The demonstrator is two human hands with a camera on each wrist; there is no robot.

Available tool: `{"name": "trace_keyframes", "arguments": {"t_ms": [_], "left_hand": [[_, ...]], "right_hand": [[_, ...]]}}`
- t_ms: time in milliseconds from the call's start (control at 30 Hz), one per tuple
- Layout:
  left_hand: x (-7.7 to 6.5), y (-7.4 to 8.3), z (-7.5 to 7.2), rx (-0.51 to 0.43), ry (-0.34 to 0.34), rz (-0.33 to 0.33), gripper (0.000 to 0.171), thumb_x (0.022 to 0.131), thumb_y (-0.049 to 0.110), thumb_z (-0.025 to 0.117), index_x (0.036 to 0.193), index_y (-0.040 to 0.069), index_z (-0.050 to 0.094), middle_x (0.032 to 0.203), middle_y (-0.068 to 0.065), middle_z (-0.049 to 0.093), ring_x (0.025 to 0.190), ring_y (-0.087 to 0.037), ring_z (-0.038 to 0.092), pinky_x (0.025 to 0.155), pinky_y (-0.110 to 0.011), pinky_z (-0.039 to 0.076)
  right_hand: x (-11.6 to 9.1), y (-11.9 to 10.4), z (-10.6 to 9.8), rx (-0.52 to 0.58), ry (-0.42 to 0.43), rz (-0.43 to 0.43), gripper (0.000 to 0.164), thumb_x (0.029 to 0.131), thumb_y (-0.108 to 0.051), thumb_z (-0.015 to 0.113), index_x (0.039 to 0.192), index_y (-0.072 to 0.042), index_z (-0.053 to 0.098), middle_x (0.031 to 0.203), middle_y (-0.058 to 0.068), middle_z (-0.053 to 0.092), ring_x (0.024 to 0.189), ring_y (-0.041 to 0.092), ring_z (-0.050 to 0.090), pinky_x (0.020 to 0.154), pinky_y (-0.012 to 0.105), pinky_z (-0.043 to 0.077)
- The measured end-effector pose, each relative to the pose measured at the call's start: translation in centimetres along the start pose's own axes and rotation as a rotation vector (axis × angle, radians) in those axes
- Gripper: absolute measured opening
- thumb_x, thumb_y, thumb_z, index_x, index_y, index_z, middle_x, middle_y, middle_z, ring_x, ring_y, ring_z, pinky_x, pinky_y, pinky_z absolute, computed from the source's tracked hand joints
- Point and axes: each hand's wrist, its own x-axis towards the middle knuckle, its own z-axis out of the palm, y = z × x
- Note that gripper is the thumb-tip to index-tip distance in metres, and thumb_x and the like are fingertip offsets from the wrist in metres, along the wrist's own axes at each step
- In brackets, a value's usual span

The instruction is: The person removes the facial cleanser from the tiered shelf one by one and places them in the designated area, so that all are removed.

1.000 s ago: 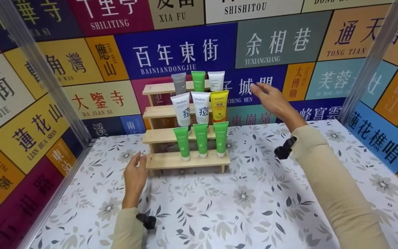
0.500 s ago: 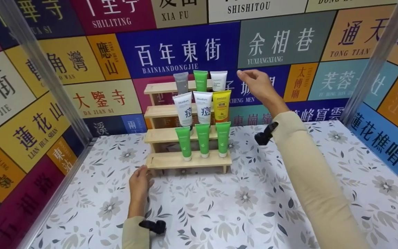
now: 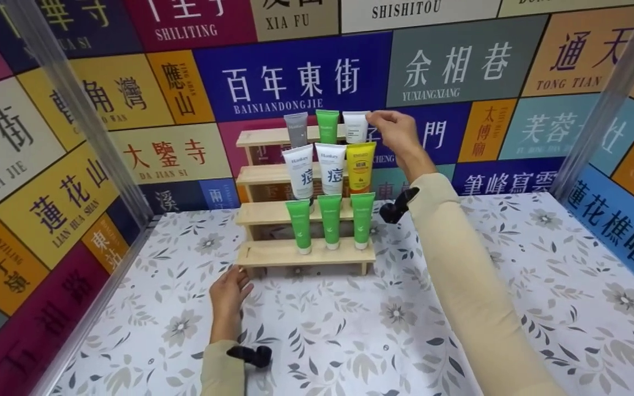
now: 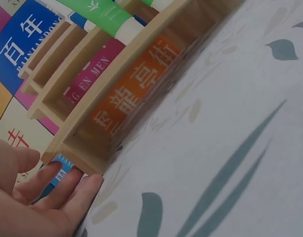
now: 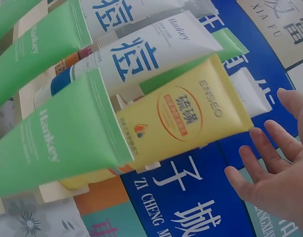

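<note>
A stepped wooden rack bears several squeeze tubes, caps down. On top stand a grey tube, a green tube and a small white tube. Below them are two white tubes with blue characters and a yellow tube. Three green tubes fill the front. My right hand is at the small white tube's upper right edge; the right wrist view shows its fingers parted, with a gap to that tube. My left hand has its fingertips against the left end of the lowest step.
Behind the rack rises a wall of coloured panels with lettering. Clear upright posts stand at the sides. A floral cloth covers the table. Each wrist carries a small black camera.
My right hand has moved left to the small white tube on the top step. My left hand has shifted slightly down and right, to the lowest step's left end. The tubes keep their places.
</note>
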Motion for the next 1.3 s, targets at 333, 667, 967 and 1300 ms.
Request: {"name": "trace_keyframes", "arguments": {"t_ms": [333, 667, 967, 1300], "left_hand": [[0.4, -0.2, 0.3, 0.053, 0.082, 0.027, 0.045, 0.106, 0.023, 0.050, 0.140, -0.005, 0.053, 0.133, -0.029, 0.062, 0.112, -0.028, 0.067, 0.091, -0.036, 0.060], [0.1, -0.4, 0.3, 0.053, 0.105, 0.029, 0.049, 0.104, 0.031, 0.055, 0.140, -0.003, 0.055, 0.130, -0.028, 0.064, 0.119, -0.033, 0.066, 0.093, -0.036, 0.060], [0.0, -0.7, 0.9, 0.053, 0.118, 0.070, 0.047, 0.102, 0.030, 0.060, 0.131, -0.007, 0.061, 0.125, -0.028, 0.067, 0.117, -0.035, 0.067, 0.090, -0.035, 0.061], [0.0, -0.6, 0.4, 0.016, 0.123, 0.064, 0.046, 0.100, 0.029, 0.062, 0.128, -0.008, 0.063, 0.125, -0.027, 0.066, 0.113, -0.032, 0.069, 0.089, -0.036, 0.061]], "right_hand": [[0.8, 0.4, 0.7, -0.086, 0.015, -0.057, 0.046, 0.099, -0.035, 0.063, 0.140, -0.016, 0.058, 0.144, 0.006, 0.056, 0.134, 0.019, 0.050, 0.117, 0.035, 0.038], [1.3, 0.7, 1.5, -0.176, 0.063, -0.101, 0.038, 0.098, -0.029, 0.067, 0.131, -0.012, 0.064, 0.133, 0.008, 0.064, 0.120, 0.020, 0.058, 0.104, 0.034, 0.049], [1.0, 0.6, 0.0, -0.095, 0.239, -0.210, 0.029, 0.097, -0.027, 0.068, 0.121, -0.011, 0.070, 0.123, 0.008, 0.069, 0.107, 0.015, 0.062, 0.094, 0.028, 0.052], [0.2, -0.5, -3.4, -0.023, 0.267, -0.337, 0.030, 0.094, -0.025, 0.072, 0.119, -0.009, 0.070, 0.107, -0.002, 0.068, 0.098, 0.008, 0.060, 0.091, 0.024, 0.052]]}}
